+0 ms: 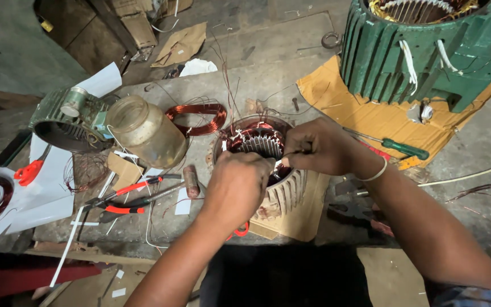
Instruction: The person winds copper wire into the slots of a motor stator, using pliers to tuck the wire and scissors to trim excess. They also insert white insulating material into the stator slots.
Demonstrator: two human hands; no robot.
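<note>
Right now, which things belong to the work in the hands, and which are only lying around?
In use:
- left hand
- right hand
- small stator with copper windings

Lying about:
- big green motor housing
- green-handled screwdriver
- red-handled pliers
- hammer
- glass jar
- copper wire coil

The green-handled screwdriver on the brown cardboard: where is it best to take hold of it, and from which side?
Probably by the green handle of the screwdriver, coming from above. It lies flat on the cardboard with that thick end lying free and pointing right, while the thin shaft runs left toward the right hand.
</note>
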